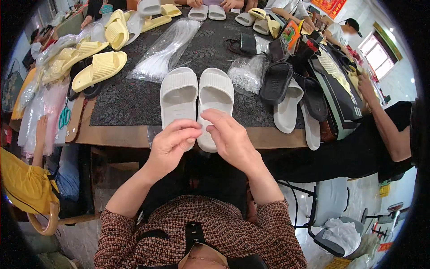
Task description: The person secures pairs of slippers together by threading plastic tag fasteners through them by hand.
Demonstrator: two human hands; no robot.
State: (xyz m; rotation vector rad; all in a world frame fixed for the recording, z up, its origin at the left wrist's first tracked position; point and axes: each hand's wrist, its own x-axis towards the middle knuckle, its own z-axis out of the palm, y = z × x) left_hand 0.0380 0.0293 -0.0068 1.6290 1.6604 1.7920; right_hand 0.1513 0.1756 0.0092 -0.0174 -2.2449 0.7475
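Note:
A pair of pale grey slides, the left slide (178, 83) and the right slide (216, 86), lies side by side on the table's near edge, toes pointing away from me. Above the left slide's heel hovers my left hand (172, 144), its fingers drawn together toward the thumb; anything pinched there is too small to make out. Over the right slide's heel is my right hand (229, 140), fingers stretched forward and apart from the thumb, with nothing visible in it. The hands face each other with a small gap and partly hide both heels.
Beyond the slides lie a bag of long white plastic strips (168, 49) and a bag of small white pieces (247, 75). Yellow slides (101, 71) and green scissors (65, 117) are at left. Black slides (276, 83) and grey slides (286, 110) crowd the right. Other people sit around the table.

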